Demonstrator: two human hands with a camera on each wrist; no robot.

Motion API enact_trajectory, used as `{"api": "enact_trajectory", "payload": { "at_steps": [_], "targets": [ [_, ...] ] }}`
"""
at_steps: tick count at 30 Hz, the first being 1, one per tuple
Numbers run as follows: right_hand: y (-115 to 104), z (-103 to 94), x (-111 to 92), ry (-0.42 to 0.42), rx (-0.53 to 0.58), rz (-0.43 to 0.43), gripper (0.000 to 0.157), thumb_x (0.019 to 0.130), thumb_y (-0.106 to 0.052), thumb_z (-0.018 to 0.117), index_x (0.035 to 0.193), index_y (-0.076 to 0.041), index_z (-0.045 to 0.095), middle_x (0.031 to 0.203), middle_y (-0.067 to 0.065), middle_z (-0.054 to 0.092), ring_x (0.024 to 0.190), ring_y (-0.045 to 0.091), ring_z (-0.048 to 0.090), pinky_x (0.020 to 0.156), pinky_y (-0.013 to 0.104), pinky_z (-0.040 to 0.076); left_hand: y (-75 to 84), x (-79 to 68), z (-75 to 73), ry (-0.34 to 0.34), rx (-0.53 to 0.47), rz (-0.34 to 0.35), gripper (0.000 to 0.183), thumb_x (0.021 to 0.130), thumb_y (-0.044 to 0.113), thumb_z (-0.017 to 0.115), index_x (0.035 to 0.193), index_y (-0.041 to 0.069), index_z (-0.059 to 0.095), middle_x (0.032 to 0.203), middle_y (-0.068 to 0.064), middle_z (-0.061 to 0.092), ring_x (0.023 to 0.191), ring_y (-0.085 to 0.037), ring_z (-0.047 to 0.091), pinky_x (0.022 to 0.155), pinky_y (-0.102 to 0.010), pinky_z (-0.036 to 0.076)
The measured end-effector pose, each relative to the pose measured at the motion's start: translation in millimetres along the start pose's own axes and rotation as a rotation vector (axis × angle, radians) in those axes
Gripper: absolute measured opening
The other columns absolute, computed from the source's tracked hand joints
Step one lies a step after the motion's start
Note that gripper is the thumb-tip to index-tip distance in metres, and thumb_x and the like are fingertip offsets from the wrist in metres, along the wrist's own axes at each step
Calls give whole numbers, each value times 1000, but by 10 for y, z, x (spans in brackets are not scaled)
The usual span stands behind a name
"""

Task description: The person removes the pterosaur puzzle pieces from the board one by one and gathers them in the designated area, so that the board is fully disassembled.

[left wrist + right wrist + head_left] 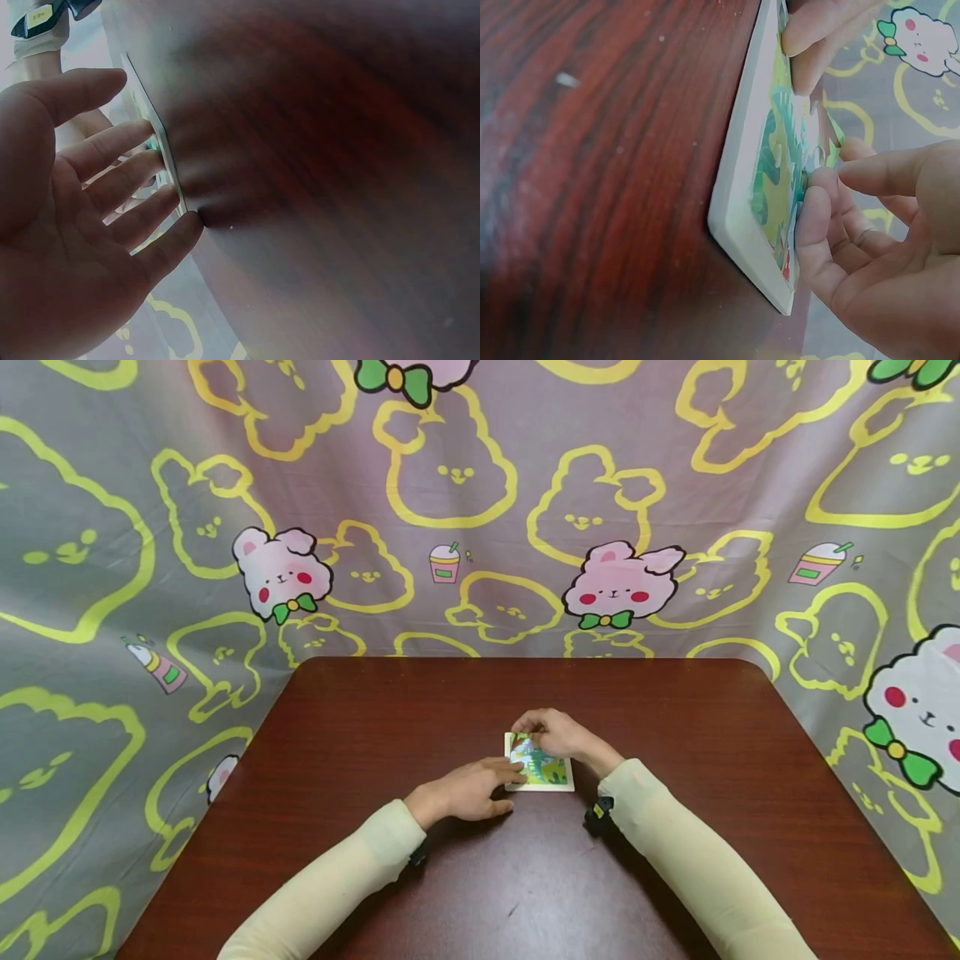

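Table [405, 710]: 1 picture board [543, 768], 1 left hand [468, 791] outstretched, 1 right hand [561, 735], hold unclear.

Tbl [420, 710]: smooth wood-look grain, semi-glossy. Pic board [546, 766] on tbl: smooth, rim matt. Drape [416, 610] behind tbl: creased cloth.

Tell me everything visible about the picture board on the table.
The board is thin and squarish, with a smooth, pale, rigid-looking border around a colourful print, mostly green, yellow and blue. It lies flat on the dark reddish-brown table. The left hand rests its fingertips on its left side; the right hand works over its far right part, where a thin green piece sticks up beside the fingers. Hands hide some print.
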State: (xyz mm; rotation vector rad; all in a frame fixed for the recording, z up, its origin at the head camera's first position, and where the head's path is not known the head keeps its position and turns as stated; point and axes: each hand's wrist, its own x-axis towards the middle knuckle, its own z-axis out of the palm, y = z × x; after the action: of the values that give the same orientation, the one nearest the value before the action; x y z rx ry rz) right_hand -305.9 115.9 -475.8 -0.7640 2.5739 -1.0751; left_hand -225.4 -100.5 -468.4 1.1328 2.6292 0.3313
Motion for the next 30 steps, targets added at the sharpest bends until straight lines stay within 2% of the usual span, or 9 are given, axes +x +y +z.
{"api": "enact_trajectory", "payload": {
  "at_steps": [6, 15, 22, 30],
  "targets": [
    [-11, -15, 7, 4, 14, 10, 31, 93, 2, 54, 117, -9, 70, 107, 11, 68, 92, 20, 63, 72, 30, 52, -2, 5, -14, 3, 17, 3, 48, 97, 30, 62, 143, 16, 56, 158, -3, 44, 148, -25, 38, 121, -40, 34],
    [0, 3, 19, -11, 9, 3, 30, 94, 2, 53, 117, -7, 70, 105, 12, 69, 84, 17, 61, 66, 26, 48, 15, -24, -13, -10, 21, 5, 52, 97, 32, 62, 146, 14, 53, 160, -4, 40, 151, -23, 33, 121, -41, 34],
    [-22, 11, 9, -15, 18, 22, 33, 94, 2, 51, 120, -6, 69, 107, 13, 70, 80, 16, 58, 64, 26, 47, 28, -8, 4, -13, 24, 6, 54, 96, 33, 62, 146, 15, 52, 160, -1, 39, 150, -18, 35, 120, -38, 35],
    [-9, 16, 8, -3, 14, 19, 33, 93, 3, 52, 118, -9, 70, 106, 11, 70, 82, 16, 59, 64, 26, 48, 32, 10, 3, -31, 5, 3, 58, 97, 32, 61, 150, 15, 46, 160, -2, 39, 150, -17, 35, 122, -35, 31]
  ]
}}
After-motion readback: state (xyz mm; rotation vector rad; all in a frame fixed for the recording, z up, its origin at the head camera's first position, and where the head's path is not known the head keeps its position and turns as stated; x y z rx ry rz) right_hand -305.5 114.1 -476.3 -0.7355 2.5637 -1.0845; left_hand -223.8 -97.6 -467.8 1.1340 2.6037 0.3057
